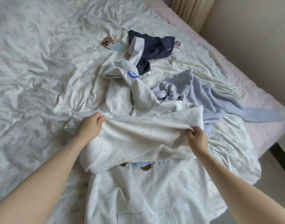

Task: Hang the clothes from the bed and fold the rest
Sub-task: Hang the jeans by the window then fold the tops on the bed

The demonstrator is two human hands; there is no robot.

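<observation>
No writing I can read, my left hand [90, 126] and right hand [197, 136] outstretched, fingers pinching the folded edge of the pale grey hoodie [138, 139] on the bed [33, 62], navy garment [154, 47] beyond

A single head-worn wide-angle view looks forward and down from close above the bed [41, 65], both forearms reaching in from the bottom edge.
</observation>
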